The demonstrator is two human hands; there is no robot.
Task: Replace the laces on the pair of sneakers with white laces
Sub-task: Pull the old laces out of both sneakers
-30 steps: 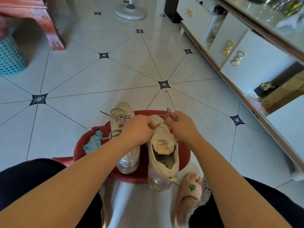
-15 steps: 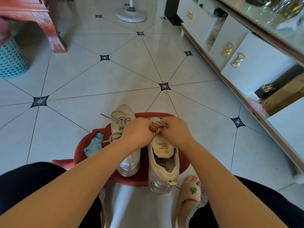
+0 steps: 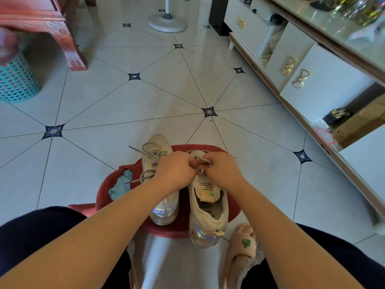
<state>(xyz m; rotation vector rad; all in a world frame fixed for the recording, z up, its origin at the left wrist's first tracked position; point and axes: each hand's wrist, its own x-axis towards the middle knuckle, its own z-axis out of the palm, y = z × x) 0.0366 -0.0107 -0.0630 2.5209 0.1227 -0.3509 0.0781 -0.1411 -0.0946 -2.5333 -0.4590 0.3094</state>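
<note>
Over the last second the right hand (image 3: 224, 171) is closing in from the side toward the left hand (image 3: 174, 171), so both are now meeting over the throat of the right sneaker (image 3: 207, 207). That reads as the old grey lace (image 3: 203, 163) being worked loose there, an early step, since no white laces are showing anywhere in view.

Each hand is pinching that lace in a clenched grip, though exactly which strand each is holding is probably hidden behind the knuckles.

The left sneaker (image 3: 159, 180) is sitting just beside it, still laced with a speckled, woven cord. Both shoes are resting on a round red stool (image 3: 183, 229), heels toward the person. Their uppers are looking soft, beige and knitted, with glossy iridescent heels.
</note>
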